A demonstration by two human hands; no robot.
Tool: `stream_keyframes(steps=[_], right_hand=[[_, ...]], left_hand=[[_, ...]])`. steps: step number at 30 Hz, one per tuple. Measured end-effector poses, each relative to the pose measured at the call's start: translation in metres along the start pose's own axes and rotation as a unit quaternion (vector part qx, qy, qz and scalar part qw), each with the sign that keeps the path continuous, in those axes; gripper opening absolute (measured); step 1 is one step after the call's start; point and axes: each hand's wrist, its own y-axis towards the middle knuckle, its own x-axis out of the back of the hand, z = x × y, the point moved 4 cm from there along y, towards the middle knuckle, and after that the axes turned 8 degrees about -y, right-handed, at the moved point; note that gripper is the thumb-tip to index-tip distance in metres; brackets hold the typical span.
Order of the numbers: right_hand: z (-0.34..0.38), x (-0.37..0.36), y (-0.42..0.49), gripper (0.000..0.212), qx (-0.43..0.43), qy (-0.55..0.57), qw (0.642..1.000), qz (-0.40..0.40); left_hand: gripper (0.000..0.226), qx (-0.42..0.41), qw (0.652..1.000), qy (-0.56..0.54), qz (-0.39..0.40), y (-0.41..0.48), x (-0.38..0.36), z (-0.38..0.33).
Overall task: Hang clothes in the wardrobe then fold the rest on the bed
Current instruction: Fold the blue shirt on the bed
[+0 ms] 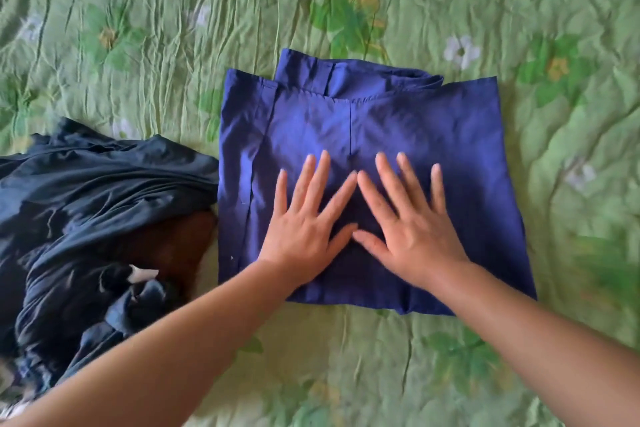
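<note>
1. The folded blue garment (381,121) lies flat on the bed. It is a roughly square packet of smooth, matte woven cloth in deep violet-blue. Stitched seams run down its left side and its middle, and a banded layer with a rolled fold juts out past its far edge.
2. The left hand (304,225) lies palm down on the garment's near half, left of the centre seam, with its fingers straight and fanned apart on the cloth.
3. The right hand (408,229) lies the same way just right of that seam, flat and spread. The two index fingertips nearly meet, as do the thumb tips, framing a kite-shaped patch of blue.
4. Both bare forearms cross the garment's near edge.
5. The bedspread (138,28) stretches under and all around the garment. It is light green quilted fabric, puckered with fine wrinkles and printed with darker leaves and pale white and yellow blossoms.
6. A pile of dark clothes (86,191) sits just left of the garment, about touching its left edge. The cloth is thin and navy-black with a soft sheen, rumpled in loose folds.
7. A brown piece (180,243) shows in the pile on the side nearest the garment, with a small white tag (140,274) beside it.
</note>
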Motion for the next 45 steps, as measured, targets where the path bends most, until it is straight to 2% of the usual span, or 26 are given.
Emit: stream_keyframes(steps=[3, 7, 10, 14, 16, 18, 21, 24, 27, 28, 30, 32, 35, 37, 39, 42, 43, 45], right_hand=[[0.009, -0.018, -0.040, 0.085, -0.011, -0.033, 0.998, 0.048], [0.001, -0.021, -0.055, 0.084, -0.031, -0.039, 0.996, 0.079], [-0.009, -0.015, -0.063, 0.082, -0.067, -0.033, 0.994, 0.084], [-0.025, -0.008, -0.080, 0.083, -0.142, -0.029, 0.974, 0.174], [-0.025, -0.002, -0.072, 0.083, -0.154, -0.014, 0.972, 0.179], [-0.021, 0.010, -0.045, 0.076, -0.135, 0.007, 0.981, 0.137], [-0.011, 0.026, 0.008, 0.076, -0.058, 0.015, 0.995, 0.082], [-0.009, 0.027, 0.050, 0.076, -0.026, -0.012, 0.992, 0.121], [-0.014, 0.019, 0.069, 0.075, -0.048, -0.021, 0.976, 0.211], [-0.012, 0.020, 0.071, 0.074, -0.058, -0.019, 0.975, 0.215], [0.000, 0.028, 0.077, 0.068, -0.069, -0.016, 0.982, 0.177], [0.019, 0.040, 0.084, 0.057, -0.052, -0.010, 0.991, 0.124], [0.046, 0.049, 0.102, 0.045, 0.010, -0.015, 0.995, 0.094], [0.061, 0.048, 0.123, 0.051, 0.047, -0.017, 0.993, 0.108], [0.072, 0.046, 0.145, 0.066, 0.072, -0.028, 0.989, 0.123], [0.084, 0.046, 0.178, 0.090, 0.119, -0.065, 0.983, 0.123], [0.090, 0.047, 0.188, 0.094, 0.139, -0.075, 0.980, 0.118], [0.101, 0.049, 0.205, 0.096, 0.180, -0.098, 0.973, 0.109]], left_hand=[[0.069, 0.007, 0.997, 0.042, 0.058, -0.041, -0.020, 0.004], [0.069, -0.015, 0.997, 0.054, 0.055, -0.046, -0.019, 0.010], [0.071, -0.001, 0.997, 0.067, 0.039, -0.047, -0.010, 0.011], [0.070, 0.016, 0.991, 0.090, 0.099, -0.070, -0.005, 0.022], [0.069, 0.046, 0.992, 0.070, 0.098, -0.079, 0.001, 0.025], [0.069, 0.110, 0.992, 0.020, 0.056, -0.082, 0.012, 0.028], [0.067, 0.184, 0.979, -0.072, -0.045, -0.089, 0.027, 0.033], [0.066, 0.241, 0.953, -0.135, -0.123, -0.090, 0.044, 0.042], [0.058, 0.250, 0.939, -0.157, -0.176, -0.093, 0.064, 0.043], [0.053, 0.240, 0.936, -0.165, -0.198, -0.097, 0.071, 0.041], [0.041, 0.233, 0.920, -0.205, -0.238, -0.111, 0.078, 0.037], [0.024, 0.298, 0.869, -0.302, -0.255, -0.130, 0.072, 0.030], [0.011, 0.528, 0.711, -0.424, -0.188, -0.157, 0.037, 0.016], [0.022, 0.632, 0.609, -0.468, -0.106, -0.163, 0.011, 0.010], [0.029, 0.647, 0.505, -0.562, -0.106, -0.155, -0.003, 0.009], [0.022, 0.634, 0.357, -0.655, -0.204, -0.142, -0.008, 0.006], [0.026, 0.626, 0.325, -0.664, -0.247, -0.142, -0.008, 0.005], [0.041, 0.627, 0.288, -0.656, -0.306, -0.144, -0.006, 0.004]])
